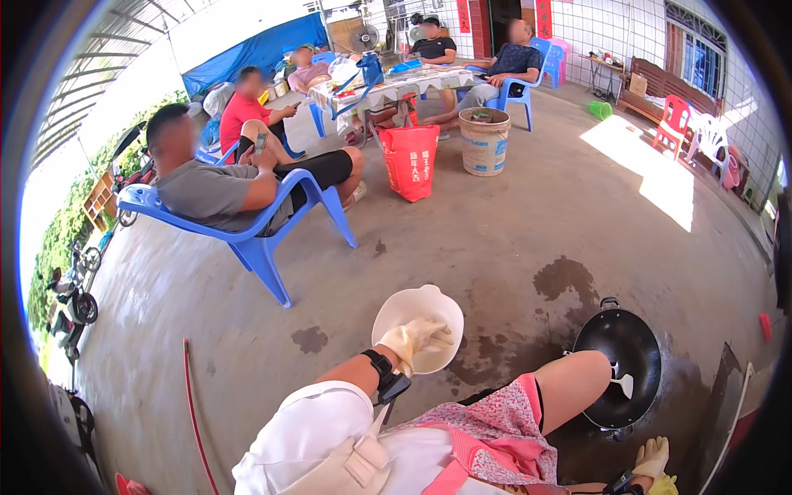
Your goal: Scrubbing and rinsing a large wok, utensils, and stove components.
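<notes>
My left hand (421, 339), in a cream rubber glove, reaches over and into a white plastic basin (396, 307) in front of me; its fingers are spread, and whether they touch the basin cannot be told. Low at the right, my right hand (652, 456), gloved too, is held palm up with its fingers apart and nothing in it. Ahead of that hand a black wok (634, 340) lies on the wet floor, partly behind my knee. A white spatula (626, 386) rests in the wok.
A person sits ahead at left in a blue plastic chair (266, 272). Several more people sit around a covered table (396, 93). A red bag (411, 164) and a bucket (484, 145) stand before it. A red rod (190, 402) lies on the floor at left.
</notes>
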Available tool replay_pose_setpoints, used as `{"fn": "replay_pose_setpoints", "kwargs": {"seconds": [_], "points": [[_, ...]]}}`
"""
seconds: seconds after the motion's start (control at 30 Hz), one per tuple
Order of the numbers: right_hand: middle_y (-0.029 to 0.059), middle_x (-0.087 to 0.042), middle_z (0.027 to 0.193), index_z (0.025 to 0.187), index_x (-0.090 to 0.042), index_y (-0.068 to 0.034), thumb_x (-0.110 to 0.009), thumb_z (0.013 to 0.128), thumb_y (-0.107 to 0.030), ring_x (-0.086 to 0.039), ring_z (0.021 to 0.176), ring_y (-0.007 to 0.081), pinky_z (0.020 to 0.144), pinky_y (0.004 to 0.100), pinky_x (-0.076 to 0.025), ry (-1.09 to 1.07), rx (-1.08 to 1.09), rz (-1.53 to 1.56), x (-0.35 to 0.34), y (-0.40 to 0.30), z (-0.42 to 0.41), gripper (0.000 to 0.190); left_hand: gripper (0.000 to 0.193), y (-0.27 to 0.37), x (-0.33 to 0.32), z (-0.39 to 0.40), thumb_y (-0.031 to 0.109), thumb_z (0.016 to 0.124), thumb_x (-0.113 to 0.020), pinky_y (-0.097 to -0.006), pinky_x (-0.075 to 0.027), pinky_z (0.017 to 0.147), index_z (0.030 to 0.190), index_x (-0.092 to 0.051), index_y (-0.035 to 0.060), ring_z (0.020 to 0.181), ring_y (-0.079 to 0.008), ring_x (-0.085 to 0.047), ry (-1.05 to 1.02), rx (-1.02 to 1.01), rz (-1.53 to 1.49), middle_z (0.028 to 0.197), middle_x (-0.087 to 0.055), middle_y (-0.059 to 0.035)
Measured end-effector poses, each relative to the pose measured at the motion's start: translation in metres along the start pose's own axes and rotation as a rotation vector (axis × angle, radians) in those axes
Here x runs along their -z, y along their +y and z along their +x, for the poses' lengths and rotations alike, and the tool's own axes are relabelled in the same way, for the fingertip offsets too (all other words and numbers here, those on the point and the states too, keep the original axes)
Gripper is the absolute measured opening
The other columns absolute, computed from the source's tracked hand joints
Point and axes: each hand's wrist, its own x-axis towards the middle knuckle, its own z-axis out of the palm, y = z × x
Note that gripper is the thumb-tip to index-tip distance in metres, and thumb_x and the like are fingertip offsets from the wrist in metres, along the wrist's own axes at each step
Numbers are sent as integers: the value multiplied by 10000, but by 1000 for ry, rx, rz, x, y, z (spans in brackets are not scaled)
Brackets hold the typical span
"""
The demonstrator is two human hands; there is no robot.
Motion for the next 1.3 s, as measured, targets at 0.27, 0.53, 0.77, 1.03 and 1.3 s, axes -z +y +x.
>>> {"fn": "replay_pose_setpoints", "kwargs": {"seconds": [0.27, 0.53, 0.77, 1.03, 1.3], "points": [[4, -523, 1269, 1319, -497, -141, -315, 1020, -463, -439, 1233, 137, 1136, 377, -215, -195, -119, -82, 51, -13, 49, 476, 319, -2, 32, 9, 265, 1016, -518, -343, -565, 788, 1098, -631, -22, 904, -261, -707, -4, -14, 8, 1015, -721, -186], [135, -263, 1619, 1534, -290, -17, -414, 1009, -478, -186, 1524, 263, 1226, 404, -121, -626, -441, 1034, 190, -72, 60, 710, 299, 9, 23, 63, 271, 1002, -564, -321, -571, 785, 1104, -638, 0, 906, -235, -709, -180, -13, 23, 1049, -721, -182], [148, -234, 1626, 1543, -249, -19, -310, 1037, -463, -126, 1535, 269, 1238, 406, -65, -44, -28, 54, -29, -1, -18, 675, 299, 3, 84, 6, 284, 996, -583, -331, -583, 751, 1093, -643, 8, 834, -244, -713, 37, -60, 19, 985, -730, -178], [122, -317, 1579, 1498, -323, -27, -313, 1040, -445, -231, 1489, 262, 1218, 412, -136, -101, -33, 48, 2, -4, -1, 621, 315, 19, 53, -1, 297, 994, -593, -337, -587, 744, 1100, -636, 4, 828, -240, -712, -20, -105, 47, 982, -727, -184], [155, -458, 1485, 1447, -433, -10, -517, 965, -427, -388, 1417, 314, 1136, 465, -305, 55, 123, -129, -31, 11, -34, 642, 349, 11, 59, 10, 300, 955, -638, -387, -586, 763, 1110, -622, -12, 858, -299, -719, -12, -26, 34, 1002, -716, -217]]}}
